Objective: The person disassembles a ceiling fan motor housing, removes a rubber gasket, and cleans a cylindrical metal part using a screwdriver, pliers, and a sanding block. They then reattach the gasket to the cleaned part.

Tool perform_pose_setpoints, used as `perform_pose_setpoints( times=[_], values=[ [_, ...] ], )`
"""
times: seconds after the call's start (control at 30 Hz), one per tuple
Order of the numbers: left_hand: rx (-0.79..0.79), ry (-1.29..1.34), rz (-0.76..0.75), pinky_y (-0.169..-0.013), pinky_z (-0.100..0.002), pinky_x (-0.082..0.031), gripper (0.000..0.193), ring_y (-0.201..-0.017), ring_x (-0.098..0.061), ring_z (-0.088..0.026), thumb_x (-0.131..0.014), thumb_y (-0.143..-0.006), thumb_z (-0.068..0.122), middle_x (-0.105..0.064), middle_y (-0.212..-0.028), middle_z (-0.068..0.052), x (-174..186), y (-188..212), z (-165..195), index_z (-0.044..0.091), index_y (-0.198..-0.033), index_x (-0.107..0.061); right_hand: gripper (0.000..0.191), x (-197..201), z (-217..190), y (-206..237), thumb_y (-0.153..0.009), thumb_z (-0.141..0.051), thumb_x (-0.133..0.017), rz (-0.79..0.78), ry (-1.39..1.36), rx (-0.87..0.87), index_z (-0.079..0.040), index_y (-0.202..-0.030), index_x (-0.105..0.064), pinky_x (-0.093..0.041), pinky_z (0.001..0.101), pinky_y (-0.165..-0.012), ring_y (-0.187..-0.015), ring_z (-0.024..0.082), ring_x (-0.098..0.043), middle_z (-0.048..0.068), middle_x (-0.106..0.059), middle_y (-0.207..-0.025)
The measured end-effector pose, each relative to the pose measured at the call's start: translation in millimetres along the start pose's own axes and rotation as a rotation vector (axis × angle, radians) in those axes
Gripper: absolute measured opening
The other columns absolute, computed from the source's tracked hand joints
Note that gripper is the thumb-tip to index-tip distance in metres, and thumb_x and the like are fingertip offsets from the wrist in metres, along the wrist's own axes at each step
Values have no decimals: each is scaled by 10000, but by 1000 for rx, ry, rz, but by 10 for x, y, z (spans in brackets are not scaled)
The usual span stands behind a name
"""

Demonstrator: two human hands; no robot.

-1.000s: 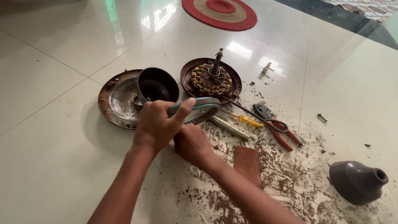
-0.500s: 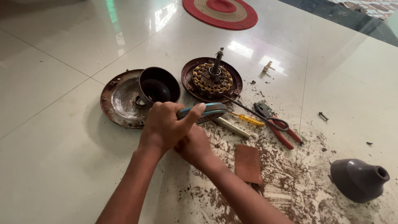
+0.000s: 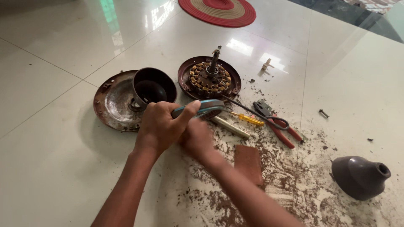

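On the tiled floor [image 3: 50, 176], seen from the head camera, both hands meet just in front of a rusty round cover plate [image 3: 113, 105] that carries a dark metal cup [image 3: 153, 86]. The left hand [image 3: 162, 128] is closed around the handle of a blue-grey tool [image 3: 202, 109], thumb laid along its top, so the tool's broad end points right, toward the fan motor [image 3: 209, 77] with its ring of copper windings and upright shaft. The right hand [image 3: 198, 138] sits tucked just under and behind the left; it looks curled, but whether it grips anything cannot be told, since the left hand and motion blur hide its fingers.

Compared with the pictures from a second and half a second ago, the hands hold the same pairing and the same grip on the tool, and the tool lies at much the same slant. The parts on the floor keep their places relative to one another. So the work on whatever is pinched between the hands appears to be continuing rather than finished, with no part lifted away.

To the right of the hands lie a pale metal rod [image 3: 230, 127], a yellow screwdriver [image 3: 248, 119] and red-handled pliers [image 3: 280, 128], close together. A brown rectangular block [image 3: 249, 164] rests amid rust-coloured debris [image 3: 290, 176]. Farther right sits a grey cone-shaped cover [image 3: 360, 176], well apart, and a round red mat [image 3: 219, 10] lies at the top.
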State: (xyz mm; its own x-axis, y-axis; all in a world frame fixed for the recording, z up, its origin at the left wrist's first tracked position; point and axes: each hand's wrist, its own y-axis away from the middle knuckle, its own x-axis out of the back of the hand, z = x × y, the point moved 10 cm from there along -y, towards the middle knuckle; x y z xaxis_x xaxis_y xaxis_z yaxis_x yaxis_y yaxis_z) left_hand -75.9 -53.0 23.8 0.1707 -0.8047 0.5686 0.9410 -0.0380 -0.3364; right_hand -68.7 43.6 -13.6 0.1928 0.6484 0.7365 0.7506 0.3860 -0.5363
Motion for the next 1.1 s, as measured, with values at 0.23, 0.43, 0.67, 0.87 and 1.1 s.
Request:
perform_pose_setpoints(
  times=[0.23,0.43,0.67,0.87,1.1],
  values=[
    [78,42,-6,-349,-350,-279,769,-351,-389,-146,-518,-945,660,-484,-430,-69,47,22,-108,30,-507,-573,195,-340,489,42,-956,26,-526,-437,432,-365,12,-1142,-584,-564,340,-375,-467,246,-709,155,-691,-717],
    [25,-81,8,-368,-340,-499,409,-368,-618,-168,-535,-886,421,-622,-474,-80,165,-11,266,90,-712,-700,112,-460,262,29,-909,-7,-556,-444,327,-164,-23,-860,-656,-552,365,-430,-549,256,-702,124,-720,-752],
    [103,-277,128,-446,-393,-453,660,-392,-580,-228,-492,-990,524,-570,-430,-95,258,-50,365,65,-557,-686,95,-469,186,9,-921,-35,-558,-405,364,-141,-40,-954,-647,-563,407,-469,-562,284,-712,148,-725,-738],
    [206,-22,287,-408,-340,-270,735,-358,-442,-168,-450,-951,709,-437,-378,-10,448,86,34,158,-489,-604,301,-201,171,47,-846,-1,-593,-128,202,-229,-40,-1141,-544,-552,520,-526,-621,393,-699,183,-721,-742],
    [326,153,193,-415,-317,-238,778,-372,-377,-123,-487,-916,758,-389,-407,32,185,115,-354,146,-435,-485,191,-341,292,91,-945,-102,-584,-196,-21,-463,-112,-1131,-539,-547,486,-518,-581,355,-701,152,-724,-731]
  ],
)
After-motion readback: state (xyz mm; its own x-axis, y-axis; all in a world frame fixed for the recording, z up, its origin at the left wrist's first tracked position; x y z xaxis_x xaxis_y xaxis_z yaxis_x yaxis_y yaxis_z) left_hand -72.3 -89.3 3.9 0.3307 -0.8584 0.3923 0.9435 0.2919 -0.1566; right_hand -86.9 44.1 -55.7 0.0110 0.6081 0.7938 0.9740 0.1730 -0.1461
